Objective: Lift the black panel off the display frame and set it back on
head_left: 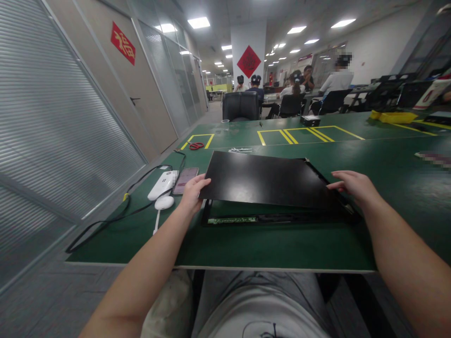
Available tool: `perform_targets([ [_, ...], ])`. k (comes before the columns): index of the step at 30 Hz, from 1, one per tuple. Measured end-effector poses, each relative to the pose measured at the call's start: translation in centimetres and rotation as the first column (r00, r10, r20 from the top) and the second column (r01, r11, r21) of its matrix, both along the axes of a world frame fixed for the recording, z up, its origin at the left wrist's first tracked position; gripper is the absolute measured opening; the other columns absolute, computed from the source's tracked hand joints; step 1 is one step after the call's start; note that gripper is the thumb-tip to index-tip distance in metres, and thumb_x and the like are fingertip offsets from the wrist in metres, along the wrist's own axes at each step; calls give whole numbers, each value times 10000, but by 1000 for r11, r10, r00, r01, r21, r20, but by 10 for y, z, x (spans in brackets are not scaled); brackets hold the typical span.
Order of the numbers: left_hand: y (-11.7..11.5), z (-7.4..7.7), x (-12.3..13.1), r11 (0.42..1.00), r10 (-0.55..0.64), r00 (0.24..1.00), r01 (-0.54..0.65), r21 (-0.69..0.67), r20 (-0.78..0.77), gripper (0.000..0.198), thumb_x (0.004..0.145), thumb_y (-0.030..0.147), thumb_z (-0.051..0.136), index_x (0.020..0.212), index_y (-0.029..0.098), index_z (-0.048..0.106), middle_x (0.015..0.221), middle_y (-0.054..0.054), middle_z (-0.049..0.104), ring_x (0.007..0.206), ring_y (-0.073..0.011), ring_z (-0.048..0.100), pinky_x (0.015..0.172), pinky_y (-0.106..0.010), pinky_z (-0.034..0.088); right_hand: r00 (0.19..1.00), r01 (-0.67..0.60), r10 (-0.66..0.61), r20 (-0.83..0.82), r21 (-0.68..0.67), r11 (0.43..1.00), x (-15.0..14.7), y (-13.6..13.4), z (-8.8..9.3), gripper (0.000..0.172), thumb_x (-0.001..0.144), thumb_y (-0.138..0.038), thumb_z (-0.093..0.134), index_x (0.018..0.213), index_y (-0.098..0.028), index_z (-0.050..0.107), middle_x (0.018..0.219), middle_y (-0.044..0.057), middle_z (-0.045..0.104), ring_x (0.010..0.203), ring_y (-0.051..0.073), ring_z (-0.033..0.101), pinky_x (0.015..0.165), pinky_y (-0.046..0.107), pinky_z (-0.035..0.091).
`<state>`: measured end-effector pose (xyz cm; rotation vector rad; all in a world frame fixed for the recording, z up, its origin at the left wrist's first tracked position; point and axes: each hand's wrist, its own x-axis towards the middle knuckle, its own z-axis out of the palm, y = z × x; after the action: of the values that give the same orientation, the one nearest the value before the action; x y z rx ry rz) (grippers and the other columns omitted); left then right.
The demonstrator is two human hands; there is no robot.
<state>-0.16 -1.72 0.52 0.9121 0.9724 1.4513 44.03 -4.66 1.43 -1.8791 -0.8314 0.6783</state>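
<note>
The left hand (193, 193) pinches the black panel (264, 180), its left edge raised over the frame (282, 218); the right hand (356, 186) is by the frame's right edge, grip unclear. Counter (282, 249) extends nearward of the frame.

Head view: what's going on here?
A person seated at a green table is handling a flat black panel. The left hand pinches its left edge, which is raised above a dark frame lying on the table. The right hand is at the panel's right end; whether it grips is unclear. A phone lies just beyond the left hand, with red-handled scissors farther back.
</note>
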Motion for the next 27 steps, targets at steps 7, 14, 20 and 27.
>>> perform_targets([
  [7,1,-2,-1,1000,-8,1000,8,1,-5,338,470,199,865,780,121,755,678,-45,748,604,-157,677,596,-240,543,999,-42,42,28,6,999,12,7,-13,318,807,-292,638,1085,-151,702,641,96,711,641,176,615,566,242,443],
  [14,2,-3,-3,1000,-11,1000,11,-5,-23,324,502,200,859,796,120,748,723,-68,755,664,-199,704,620,-274,546,999,-42,42,31,-11,999,9,6,-12,246,798,-294,647,1005,-167,690,632,94,709,611,172,597,565,252,452],
  [20,3,-4,-3,1000,-2,1000,2,-11,-8,310,496,186,847,785,118,758,727,-67,761,637,-179,689,610,-264,548,999,-32,32,2,-25,999,6,5,-7,200,794,-252,652,973,-167,679,624,89,701,585,155,579,590,248,450],
  [27,2,-4,-3,1000,-20,1000,20,-3,-14,348,495,195,870,812,119,748,699,-54,752,639,-179,700,610,-254,553,999,-33,33,-19,13,999,7,4,-7,184,802,-235,641,970,-165,672,608,84,694,604,166,589,584,252,439],
])
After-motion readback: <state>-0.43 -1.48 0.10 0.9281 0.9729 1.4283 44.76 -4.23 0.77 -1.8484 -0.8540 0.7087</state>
